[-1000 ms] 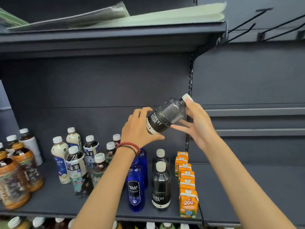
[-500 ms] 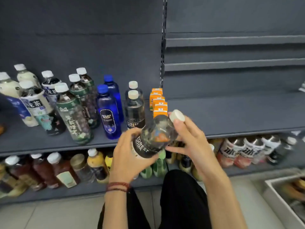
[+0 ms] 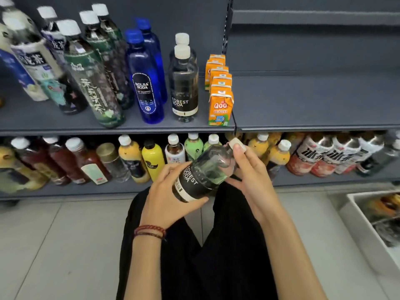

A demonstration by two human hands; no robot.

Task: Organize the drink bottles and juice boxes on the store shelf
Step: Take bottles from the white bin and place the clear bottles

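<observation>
The person held a clear Forest Soda bottle in both hands, low in front of the lower shelf and above their black trousers. The bottle was tilted, its black label to the near left and its white cap to the far right. The left hand gripped the labelled base, with its fingers curled over the top and the thumb under the bottom edge. The right hand cradled the clear shoulder from the right, and one fingertip lay on the cap. A red beaded bracelet circled the left wrist.

On the upper shelf two more Forest Soda bottles stood upright one behind the other, between two blue Bolsa Soda bottles on their left and a row of orange juice boxes on their right. Tea bottles crowded the far left. The lower shelf carried mixed drinks along its length. A white bin sat on the floor at the right.
</observation>
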